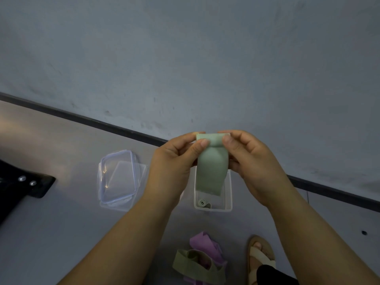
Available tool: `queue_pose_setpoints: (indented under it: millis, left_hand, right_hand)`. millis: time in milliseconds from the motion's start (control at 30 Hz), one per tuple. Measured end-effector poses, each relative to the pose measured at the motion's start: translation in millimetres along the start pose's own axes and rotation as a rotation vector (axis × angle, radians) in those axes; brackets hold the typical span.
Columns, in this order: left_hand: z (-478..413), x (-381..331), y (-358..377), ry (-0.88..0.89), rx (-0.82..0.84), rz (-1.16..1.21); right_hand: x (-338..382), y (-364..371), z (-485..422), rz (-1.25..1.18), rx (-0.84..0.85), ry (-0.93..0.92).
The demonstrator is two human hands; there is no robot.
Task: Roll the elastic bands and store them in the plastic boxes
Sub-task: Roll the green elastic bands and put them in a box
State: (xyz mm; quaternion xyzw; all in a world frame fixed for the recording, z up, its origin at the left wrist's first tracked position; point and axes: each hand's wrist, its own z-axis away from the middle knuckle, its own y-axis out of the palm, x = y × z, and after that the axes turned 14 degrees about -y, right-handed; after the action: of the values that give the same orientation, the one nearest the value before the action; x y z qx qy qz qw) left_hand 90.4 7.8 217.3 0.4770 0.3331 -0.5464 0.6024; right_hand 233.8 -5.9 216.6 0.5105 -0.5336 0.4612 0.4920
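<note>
A pale green elastic band (209,167) hangs in the air between both hands, its top end turned over into the start of a roll. My left hand (174,161) pinches the top left corner of the band. My right hand (250,159) pinches the top right corner. Right below the band an open clear plastic box (228,194) stands on the floor, with a rolled green band (203,203) lying inside at its near end. Loose on the floor near me lie an olive band (195,262) and a purple band (203,243).
A second clear box with a blue-rimmed lid (118,177) lies to the left on the grey floor. A black base with bolts (26,182) is at the far left. A wall with a dark skirting (102,123) runs behind. A sandalled foot (260,258) is at the lower right.
</note>
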Motion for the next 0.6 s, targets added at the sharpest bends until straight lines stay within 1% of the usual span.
queue_pose_setpoints:
  millis: [167, 367, 600]
  left_hand:
    - [1.1, 1.1, 1.8, -0.023, 0.051, -0.029]
    - [2.6, -1.5, -1.2, -0.069, 0.145, -0.046]
    - [0.1, -1.9, -5.4, -0.058, 0.089, -0.134]
  right_hand:
    - [3.5, -0.1, -0.7, 0.07, -0.03, -0.06]
    - [2.8, -2.6, -0.6, 0.072, -0.013, -0.078]
    - [-1.1, -3.0, -1.1, 0.104, 0.04, -0.124]
